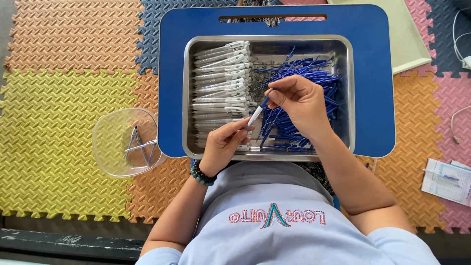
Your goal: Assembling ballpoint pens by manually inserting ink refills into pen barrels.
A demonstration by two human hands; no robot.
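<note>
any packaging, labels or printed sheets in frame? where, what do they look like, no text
Clear sleeves: stacked in the metal tray's left half, long, transparent with white ends.
Printed sheet: on the mat at right edge, white rectangle, pale blue print.
Shirt print: chest, red and teal.

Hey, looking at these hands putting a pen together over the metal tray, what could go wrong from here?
1. The blue refill is pinched only at its tip by the right hand; it might slip or bend as it enters the white barrel held by the left hand.
2. The right forearm lies over the loose blue refills and may scatter them.
3. The clear bowl sits beside the blue board's edge, near the left elbow, and could be knocked.
</note>
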